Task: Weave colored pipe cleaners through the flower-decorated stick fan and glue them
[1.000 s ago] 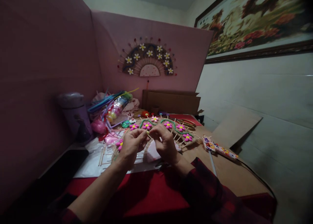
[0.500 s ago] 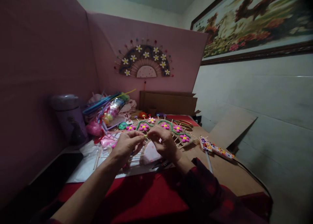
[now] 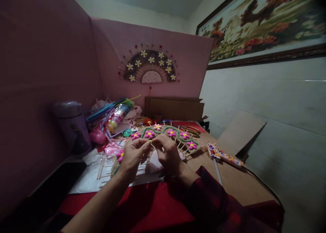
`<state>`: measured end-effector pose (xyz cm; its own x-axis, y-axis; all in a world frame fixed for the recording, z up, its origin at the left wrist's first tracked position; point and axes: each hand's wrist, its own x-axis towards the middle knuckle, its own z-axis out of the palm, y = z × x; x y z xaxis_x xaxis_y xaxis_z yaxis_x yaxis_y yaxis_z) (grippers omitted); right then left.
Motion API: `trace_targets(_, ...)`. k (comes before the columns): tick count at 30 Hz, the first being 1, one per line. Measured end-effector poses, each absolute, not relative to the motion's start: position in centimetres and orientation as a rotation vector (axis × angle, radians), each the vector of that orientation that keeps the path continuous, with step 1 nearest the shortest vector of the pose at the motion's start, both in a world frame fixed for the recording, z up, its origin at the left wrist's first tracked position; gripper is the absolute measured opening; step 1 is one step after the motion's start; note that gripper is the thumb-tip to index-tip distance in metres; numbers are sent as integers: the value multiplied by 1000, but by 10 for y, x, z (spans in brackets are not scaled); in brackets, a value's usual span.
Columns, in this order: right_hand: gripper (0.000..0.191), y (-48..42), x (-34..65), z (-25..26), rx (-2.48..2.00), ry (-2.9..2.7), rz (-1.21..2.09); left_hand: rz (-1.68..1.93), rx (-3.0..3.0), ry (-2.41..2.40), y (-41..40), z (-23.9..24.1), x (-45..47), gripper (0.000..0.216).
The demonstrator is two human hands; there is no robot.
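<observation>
A fan-shaped craft piece [image 3: 178, 138] of thin wooden sticks lies flat on the table, with a green wavy band and pink flowers with yellow centres. Over its middle, my left hand [image 3: 132, 155] and my right hand [image 3: 166, 153] are held close together. Both pinch with thumb and fingertips at a small yellowish bit [image 3: 150, 141] between them. A pale pink half-round base [image 3: 154, 165] of the fan shows just below my hands. Whether the bit sits on a stick is too small to tell.
A finished fan [image 3: 150, 66] with white flowers hangs on the pink board. At the left stand a lilac flask [image 3: 71, 124] and a heap of coloured craft supplies [image 3: 112, 116]. A patterned stick tool [image 3: 224, 156] lies at the right on brown cardboard. Red cloth [image 3: 152, 206] covers the near edge.
My hands stay pinched together over the fan and have shifted slightly left and down in view as the camera tilted. The fan has not moved.
</observation>
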<state>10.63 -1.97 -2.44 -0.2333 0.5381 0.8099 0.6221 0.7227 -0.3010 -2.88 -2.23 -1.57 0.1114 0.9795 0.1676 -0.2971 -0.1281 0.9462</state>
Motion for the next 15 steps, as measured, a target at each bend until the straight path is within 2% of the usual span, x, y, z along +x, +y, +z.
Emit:
trace_targets(4,14,-17,118,-17,-913,-2002,-184,1209,1429,917,-23,-7,-36,22)
trace_targets(9,14,-13,122,-14,-826,-2063,-260,1113,1473,959,-22,1,-40,20)
trace_targets(15,13,-16,121,-15,-800,-2031,-99,1179,1386,965,-22,-4,-37,19)
